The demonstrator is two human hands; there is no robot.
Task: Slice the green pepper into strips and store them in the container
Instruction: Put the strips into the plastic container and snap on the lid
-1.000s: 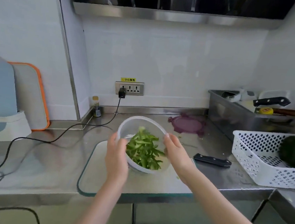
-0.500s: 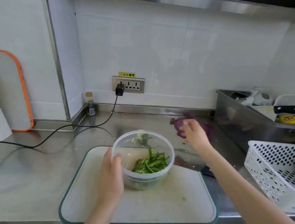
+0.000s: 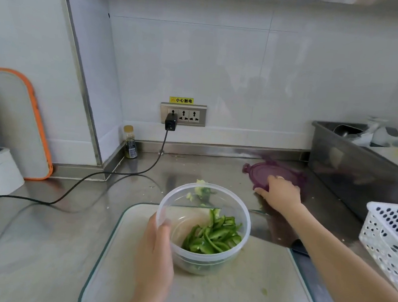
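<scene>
The container (image 3: pixel 202 228) of pepper strips (image 3: pixel 212 236) sits gripped in the left hand (image 3: pixel 155 250), while the right hand (image 3: pixel 280 190) lies flat-fingered on the purple lid (image 3: pixel 263 172) farther back on the counter (image 3: pixel 42 221), which should be lifted level.

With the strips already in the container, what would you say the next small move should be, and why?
Probably lift the purple lid and bring it over the container. The right hand rests on the lid's near edge, the left hand steadies the open container, and the pepper strips lie inside.
</scene>
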